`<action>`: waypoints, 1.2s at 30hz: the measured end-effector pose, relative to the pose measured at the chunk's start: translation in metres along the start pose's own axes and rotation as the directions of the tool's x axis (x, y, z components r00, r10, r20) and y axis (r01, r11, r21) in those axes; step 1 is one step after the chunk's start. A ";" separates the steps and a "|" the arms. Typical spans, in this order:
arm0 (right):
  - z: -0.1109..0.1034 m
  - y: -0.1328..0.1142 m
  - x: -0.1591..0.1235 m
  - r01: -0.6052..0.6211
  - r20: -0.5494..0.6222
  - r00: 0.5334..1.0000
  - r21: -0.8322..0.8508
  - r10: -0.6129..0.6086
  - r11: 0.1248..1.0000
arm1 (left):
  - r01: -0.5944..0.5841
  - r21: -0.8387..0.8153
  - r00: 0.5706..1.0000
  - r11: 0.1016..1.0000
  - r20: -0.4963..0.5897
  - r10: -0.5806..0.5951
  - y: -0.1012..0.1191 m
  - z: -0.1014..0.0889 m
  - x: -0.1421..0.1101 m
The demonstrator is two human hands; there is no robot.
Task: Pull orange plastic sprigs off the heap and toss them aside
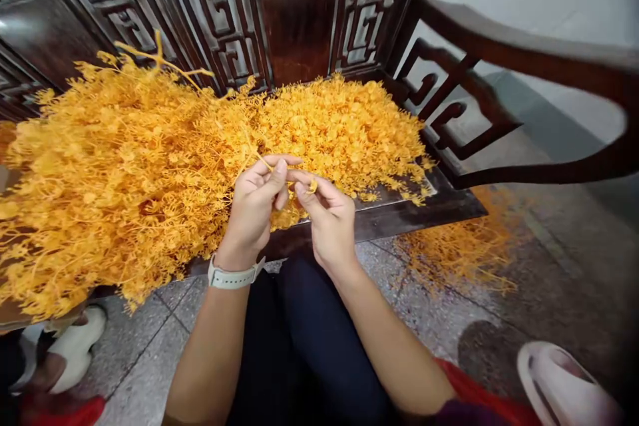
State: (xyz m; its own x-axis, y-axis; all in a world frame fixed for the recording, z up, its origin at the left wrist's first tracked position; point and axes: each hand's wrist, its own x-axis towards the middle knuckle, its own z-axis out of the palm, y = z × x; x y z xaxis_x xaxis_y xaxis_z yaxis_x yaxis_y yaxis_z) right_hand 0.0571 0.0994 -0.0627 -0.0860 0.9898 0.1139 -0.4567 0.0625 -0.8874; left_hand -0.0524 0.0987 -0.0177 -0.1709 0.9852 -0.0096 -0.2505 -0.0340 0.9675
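My left hand (253, 203), with a pale watch strap (237, 277) at the wrist, is closed in a pinch on a thin yellow stem (263, 160). Close beside it, my right hand (331, 216) pinches a small yellow blossom (312, 186) between thumb and fingers. Both hands are above the bench's front edge. To the left spreads a large heap of yellow flower sprigs (130, 153) with stems. Behind my hands and to the right lies a lower pile of yellow blossoms (344, 126).
The dark carved wooden bench (414, 216) has a tall back (299, 13) and a curved armrest (539, 56) at the right. Bare yellow stems (459, 249) lie on the tiled floor (150, 346). Another person's pale shoe (80, 346) shows at lower left; a pale slipper (564, 383) is at lower right.
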 end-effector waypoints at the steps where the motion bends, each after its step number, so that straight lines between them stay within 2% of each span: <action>1: -0.002 0.001 0.001 0.004 -0.008 1.000 0.010 -0.004 1.000 | -0.006 0.012 1.000 1.000 -0.025 0.006 -0.001 0.001 0.001; 4: -0.009 0.003 0.004 0.006 -0.062 0.998 0.085 -0.001 0.996 | -0.013 0.058 0.993 0.998 -0.115 0.019 -0.004 0.005 0.003; 7: -0.012 0.004 0.005 0.052 -0.108 0.993 0.085 -0.043 0.995 | -0.013 0.049 0.988 0.999 -0.150 0.020 -0.009 0.006 0.005; 11: -0.013 -0.004 -0.005 0.179 -0.090 0.979 -0.067 -0.184 0.982 | -0.016 0.009 0.987 1.000 -0.159 0.017 -0.021 0.008 0.004; 14: -0.015 -0.016 -0.017 0.288 -0.026 0.953 -0.224 -0.301 0.931 | -0.047 -0.008 0.984 0.999 -0.175 0.045 -0.026 0.013 -0.001; 17: -0.022 -0.029 -0.029 0.429 0.098 0.900 -0.378 -0.425 0.821 | -0.082 0.010 0.975 0.997 -0.207 0.083 -0.024 0.020 -0.007; 20: -0.031 -0.039 -0.037 0.572 0.249 0.817 -0.462 -0.520 0.678 | -0.103 0.034 0.971 0.994 -0.215 0.108 -0.020 0.024 -0.013; 24: -0.042 -0.049 -0.045 0.699 0.404 0.712 -0.483 -0.574 0.528 | -0.144 0.025 0.968 0.989 -0.203 0.146 -0.022 0.029 -0.023; 26: -0.043 -0.056 -0.050 0.726 0.456 0.686 -0.476 -0.567 0.496 | -0.137 0.010 0.974 0.991 -0.183 0.136 -0.026 0.031 -0.026; 27: -0.043 -0.060 -0.054 0.728 0.465 0.686 -0.457 -0.560 0.511 | -0.137 0.003 0.975 0.991 -0.179 0.136 -0.027 0.032 -0.025; 29: -0.036 -0.070 -0.066 0.707 0.453 0.702 -0.347 -0.550 0.616 | -0.157 -0.008 0.954 0.988 -0.260 0.149 -0.026 0.028 -0.018; 30: -0.032 -0.075 -0.072 0.697 0.465 0.695 -0.251 -0.548 0.671 | -0.175 -0.013 0.928 0.985 -0.336 0.160 -0.025 0.023 -0.012; 31: -0.026 -0.080 -0.080 0.686 0.492 0.673 -0.135 -0.552 0.715 | -0.188 -0.020 0.884 0.982 -0.438 0.161 -0.023 0.017 -0.006; 32: -0.021 -0.084 -0.086 0.662 0.526 0.645 -0.022 -0.554 0.749 | -0.190 -0.036 0.864 0.981 -0.481 0.149 -0.022 0.010 0.000; 34: -0.015 -0.094 -0.094 0.581 0.595 0.613 0.105 -0.520 0.807 | -0.184 -0.072 0.872 0.980 -0.473 0.129 -0.020 -0.003 0.008; 36: -0.016 -0.104 -0.093 0.491 0.628 0.627 0.141 -0.461 0.860 | -0.165 -0.103 0.900 0.981 -0.424 0.107 -0.022 -0.009 0.010</action>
State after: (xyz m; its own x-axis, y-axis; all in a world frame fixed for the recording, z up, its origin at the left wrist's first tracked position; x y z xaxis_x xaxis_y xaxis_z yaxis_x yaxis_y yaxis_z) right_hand 0.1271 0.0034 0.0119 -0.3989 0.5115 0.7611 -0.5600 0.5213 -0.6439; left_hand -0.0570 0.1083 -0.0415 -0.5842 0.8115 -0.0120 -0.3152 -0.2133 0.9247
